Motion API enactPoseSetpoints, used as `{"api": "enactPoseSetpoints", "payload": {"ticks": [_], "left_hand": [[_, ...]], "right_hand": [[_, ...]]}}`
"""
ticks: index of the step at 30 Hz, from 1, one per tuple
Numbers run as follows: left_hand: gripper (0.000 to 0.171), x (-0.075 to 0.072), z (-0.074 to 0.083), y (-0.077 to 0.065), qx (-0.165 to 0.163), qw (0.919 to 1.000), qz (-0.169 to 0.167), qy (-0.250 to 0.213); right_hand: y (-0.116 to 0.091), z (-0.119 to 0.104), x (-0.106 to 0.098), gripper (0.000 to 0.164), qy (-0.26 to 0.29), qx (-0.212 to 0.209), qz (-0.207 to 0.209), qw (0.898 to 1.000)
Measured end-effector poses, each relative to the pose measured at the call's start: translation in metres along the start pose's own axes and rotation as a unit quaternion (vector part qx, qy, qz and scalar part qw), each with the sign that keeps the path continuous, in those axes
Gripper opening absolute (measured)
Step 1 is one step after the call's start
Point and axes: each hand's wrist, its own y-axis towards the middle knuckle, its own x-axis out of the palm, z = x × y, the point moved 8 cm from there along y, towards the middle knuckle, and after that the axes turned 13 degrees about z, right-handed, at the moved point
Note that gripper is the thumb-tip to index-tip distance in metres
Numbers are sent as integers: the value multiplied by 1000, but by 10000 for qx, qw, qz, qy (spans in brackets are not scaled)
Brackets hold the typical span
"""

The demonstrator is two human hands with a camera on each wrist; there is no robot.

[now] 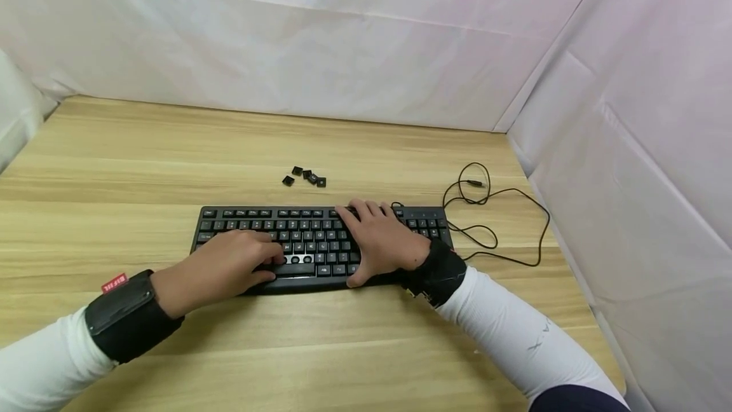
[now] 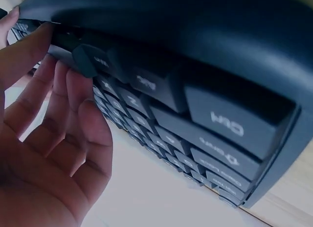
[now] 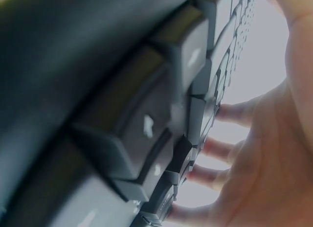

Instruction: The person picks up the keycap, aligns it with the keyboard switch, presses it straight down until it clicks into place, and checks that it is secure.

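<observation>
A black computer keyboard (image 1: pixel 311 235) lies flat on the wooden table. My right hand (image 1: pixel 383 239) grips it across its width, thumb at the front edge and fingertips along the back edge. My left hand (image 1: pixel 243 258) bends over the left half, its thumb by the left end of the space bar (image 1: pixel 297 269) and its fingertips on the lower key rows. Beside those fingertips, several bare key sockets (image 1: pixel 301 259) show in the bottom letter row. In the left wrist view the thumb and curled fingers (image 2: pixel 93 122) meet the keys; I cannot tell whether they pinch a keycap.
Several loose black keycaps (image 1: pixel 311 177) lie behind the keyboard. The thin black cable (image 1: pixel 537 221) loops over the table at the right, with its plug (image 1: pixel 474 183) near the back. White cloth walls (image 1: pixel 286 49) stand behind and to the sides of the table (image 1: pixel 274 348).
</observation>
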Motion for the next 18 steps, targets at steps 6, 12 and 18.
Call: {"api": "enactPoseSetpoints", "payload": {"ticks": [6, 12, 18], "left_hand": [[14, -2, 0, 0, -120, 9999, 84, -12], [15, -1, 1, 0, -16, 9998, 95, 192], [20, -4, 2, -2, 162, 9995, 186, 177]], "right_hand": [[1, 1, -2, 128, -19, 29, -4, 10000], [1, 3, 2, 129, -39, 110, -63, 9999], [1, 3, 3, 130, -62, 54, 70, 9999]]}}
